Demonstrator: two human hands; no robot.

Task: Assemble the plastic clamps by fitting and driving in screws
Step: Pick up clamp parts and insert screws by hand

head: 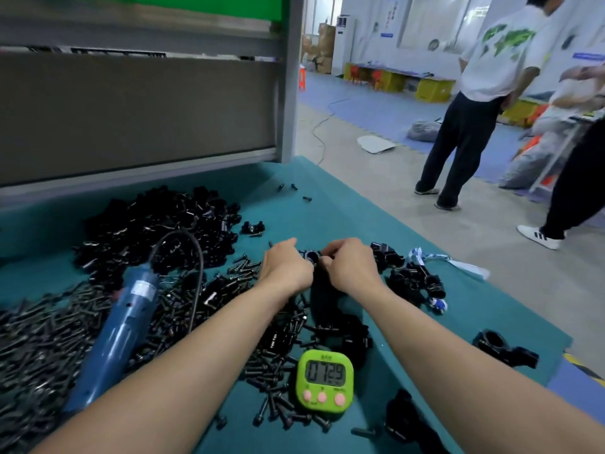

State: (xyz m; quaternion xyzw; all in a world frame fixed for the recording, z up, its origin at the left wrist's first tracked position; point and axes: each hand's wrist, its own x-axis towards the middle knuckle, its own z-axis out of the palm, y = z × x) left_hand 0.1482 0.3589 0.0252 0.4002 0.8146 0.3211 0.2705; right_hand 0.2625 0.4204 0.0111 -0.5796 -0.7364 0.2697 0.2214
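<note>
On the desk (327, 198), the driver (121, 329) lies across the screws (39, 348) at left, with the clamp pile (147, 224) behind. The timer (325, 381) sits at the front, more clamps (412, 280) behind it to the right.

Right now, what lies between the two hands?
In the head view, a black clamp lies between the left hand and the right hand; both hands grip it.

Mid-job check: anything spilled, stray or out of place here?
Three stray screws lie apart at the far end of the mat, and one clamp sits close to its right edge. Nothing looks damaged.
</note>
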